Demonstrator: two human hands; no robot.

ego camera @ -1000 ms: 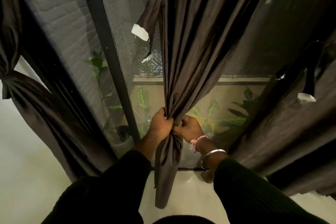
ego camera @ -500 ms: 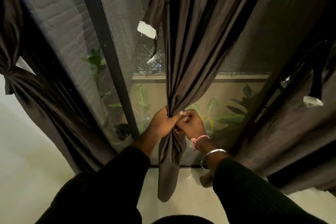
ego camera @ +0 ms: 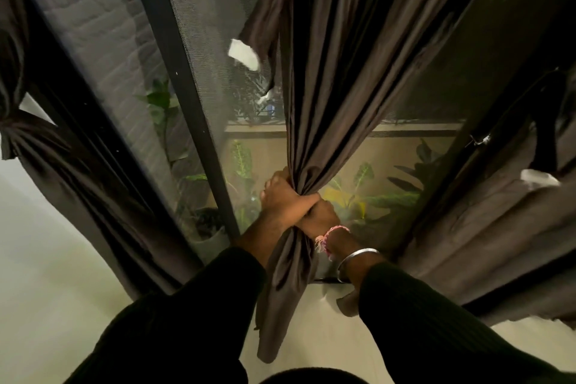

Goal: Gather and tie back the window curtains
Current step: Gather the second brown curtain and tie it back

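Two dark sleeves [ego camera: 174, 330] come up from the bottom edge to meet at the middle curtain [ego camera: 336, 78]. Its free tail hangs below the hands toward the floor [ego camera: 46, 290]. Left hand [ego camera: 285, 201] wraps tight round the bunched cloth, on top and nearer the camera; right hand [ego camera: 321, 220] sits partly hidden under it, fingers curled on the same bunch. From that pinch point the curtain's long axis runs straight up and away, folds fanning out overhead. A fabric strap [ego camera: 265, 19] with a pale tip hangs high on the curtain's left edge, well above both hands, so the left hand looks better placed to reach it. Beyond stand the window frame [ego camera: 184, 103] and plants [ego camera: 367, 193].
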